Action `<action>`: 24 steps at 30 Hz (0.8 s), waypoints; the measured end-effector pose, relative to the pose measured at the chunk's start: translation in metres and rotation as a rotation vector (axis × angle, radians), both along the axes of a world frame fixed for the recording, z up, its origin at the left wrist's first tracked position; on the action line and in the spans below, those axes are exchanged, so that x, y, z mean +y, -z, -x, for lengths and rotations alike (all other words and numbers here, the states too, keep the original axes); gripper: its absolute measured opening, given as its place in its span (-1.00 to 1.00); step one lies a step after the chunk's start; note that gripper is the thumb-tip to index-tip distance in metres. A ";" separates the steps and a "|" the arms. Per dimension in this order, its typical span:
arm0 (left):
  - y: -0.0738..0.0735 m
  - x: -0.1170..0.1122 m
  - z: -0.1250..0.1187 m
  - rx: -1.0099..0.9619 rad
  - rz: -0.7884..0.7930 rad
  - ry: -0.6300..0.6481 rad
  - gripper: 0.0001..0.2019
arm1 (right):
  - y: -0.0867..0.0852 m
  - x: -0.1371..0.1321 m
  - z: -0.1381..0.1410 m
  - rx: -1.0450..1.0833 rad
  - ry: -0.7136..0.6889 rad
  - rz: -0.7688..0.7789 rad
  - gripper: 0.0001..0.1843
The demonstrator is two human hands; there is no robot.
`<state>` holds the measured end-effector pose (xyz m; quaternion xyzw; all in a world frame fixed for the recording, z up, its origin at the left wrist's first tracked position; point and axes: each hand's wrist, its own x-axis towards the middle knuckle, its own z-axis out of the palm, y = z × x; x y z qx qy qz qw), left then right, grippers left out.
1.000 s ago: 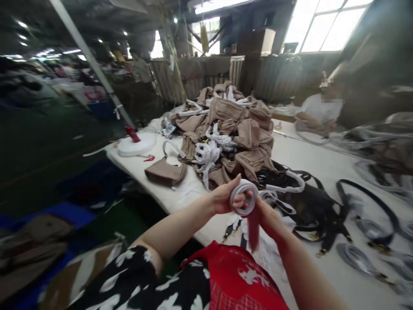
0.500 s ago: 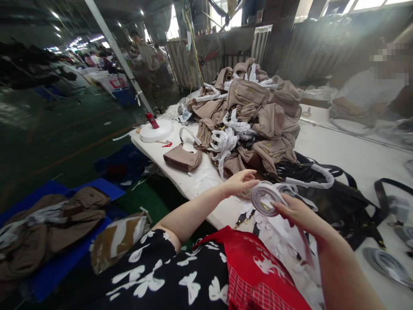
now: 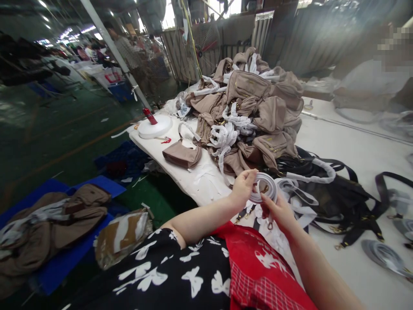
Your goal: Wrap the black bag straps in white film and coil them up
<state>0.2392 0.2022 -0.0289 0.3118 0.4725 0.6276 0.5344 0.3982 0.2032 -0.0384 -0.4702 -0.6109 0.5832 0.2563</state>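
A coiled strap (image 3: 266, 184), wrapped in whitish film, is held between both hands above the table's near edge. My left hand (image 3: 244, 185) grips the left side of the coil, fingers closed on it. On its lower right, my right hand (image 3: 276, 212) pinches the coil with thumb and fingers. Brass-coloured hardware shows in the coil's middle. Below my hands lie white paper pieces and dark straps with metal clips (image 3: 247, 214). Just beyond is a heap of taupe bags (image 3: 247, 86) with white-wrapped handles.
Black bags with straps (image 3: 335, 198) lie to the right, near another coiled strap (image 3: 383, 258). A small taupe bag (image 3: 182, 154) and a white disc with a red spool (image 3: 151, 125) are at the table's left. Brown bags (image 3: 54, 232) lie on blue sheets below. A person (image 3: 364, 86) sits across.
My left hand has closed onto the coil, having been beside it with fingers stretched. My right hand has shifted slightly left and turned the coil; the trailing strap is now less visible.
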 end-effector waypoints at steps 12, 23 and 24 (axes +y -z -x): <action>0.000 -0.026 0.001 0.781 -0.210 0.824 -0.43 | -0.033 0.019 -0.045 -0.358 -0.712 0.150 -0.49; 0.028 -0.053 0.014 0.534 0.164 0.699 -0.56 | 0.019 -0.009 -0.053 0.105 -0.511 0.579 -0.31; 0.032 -0.053 0.014 0.505 0.179 0.680 -0.55 | 0.023 -0.009 -0.052 0.139 -0.513 0.611 -0.29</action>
